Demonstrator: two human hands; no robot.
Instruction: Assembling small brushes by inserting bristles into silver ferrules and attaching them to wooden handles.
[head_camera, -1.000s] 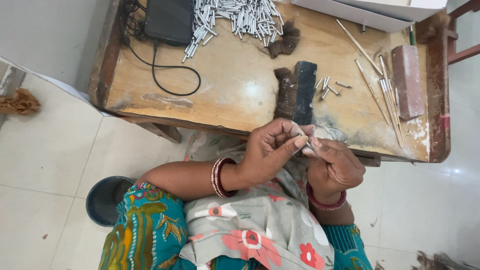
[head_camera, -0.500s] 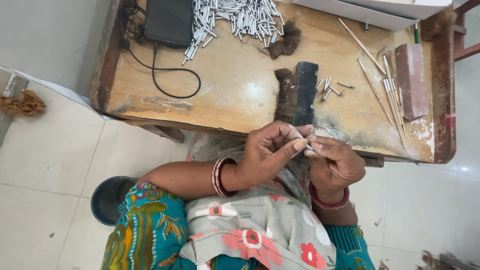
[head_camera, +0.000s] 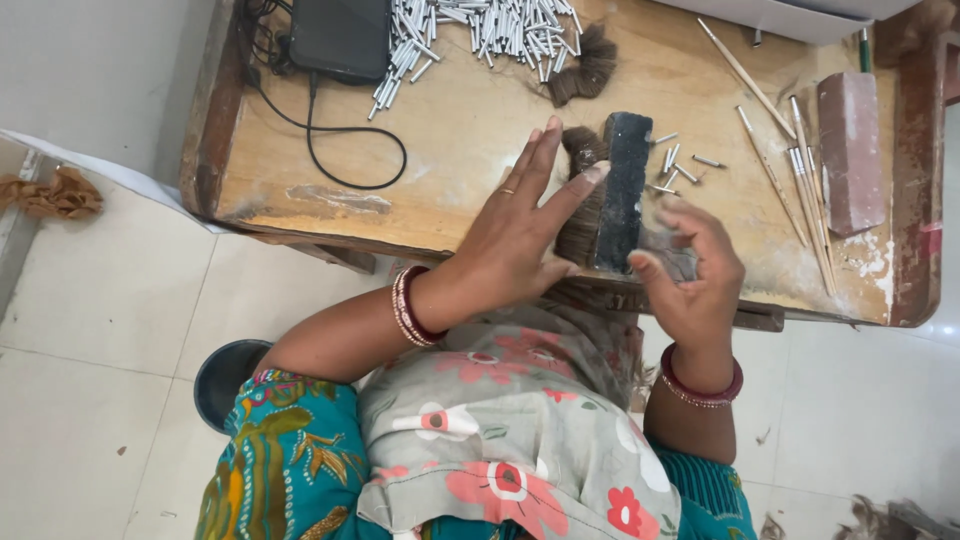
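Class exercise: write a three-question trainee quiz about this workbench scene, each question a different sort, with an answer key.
1. True or false: the left hand lies flat on the tuft of brown hair.
2. Which thing lies nearest the black block? A) black device B) red brick C) the tuft
3. What lies heaped at the wooden bench's far edge?

Key: 1 true; 2 C; 3 small metal tubes.

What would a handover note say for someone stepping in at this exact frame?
Left hand: open, fingers spread, pressing the brown hair bundle beside the upright black block.
Right hand: fingers curled at the block's near end; whether it holds anything cannot be told.
Wooden workbench: heap of small silver metal tubes at the far edge, a few loose tubes and thin wooden sticks to the right.
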